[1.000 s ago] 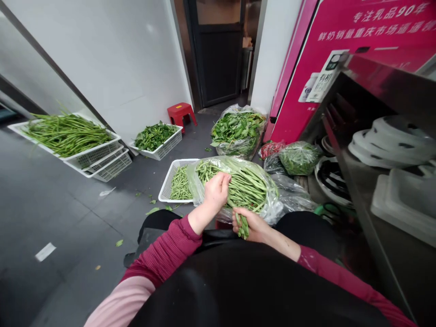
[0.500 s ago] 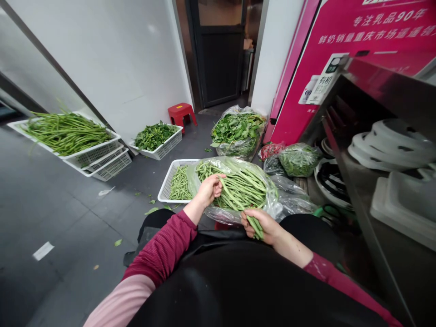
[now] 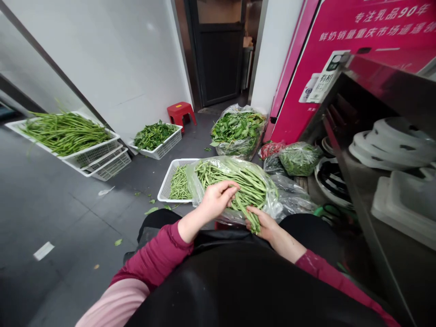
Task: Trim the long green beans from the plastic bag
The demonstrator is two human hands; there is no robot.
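Observation:
Long green beans (image 3: 251,219) lie bunched in my right hand (image 3: 265,225), whose fingers are wrapped round them. My left hand (image 3: 220,198) is closed in a pinch near the upper end of the held beans; its fingertips seem to grip a bean there. Both hands are over the near side of a clear plastic bag (image 3: 195,184) full of long green beans (image 3: 250,181). Just left of the bag, partly covered by it, stands a white basket (image 3: 165,184) holding short bean pieces (image 3: 179,184).
Leafy greens fill a bag (image 3: 238,129) behind the beans and a white basket (image 3: 170,141) by the wall. Stacked baskets (image 3: 102,152) with long green stems stand left. A red stool (image 3: 180,111) is near the doorway. A metal shelf (image 3: 361,181) borders my right side.
My left hand has moved right and slightly down, closer to my right hand. The bunch in my right hand now points up and left, with my right hand shifted only a little.

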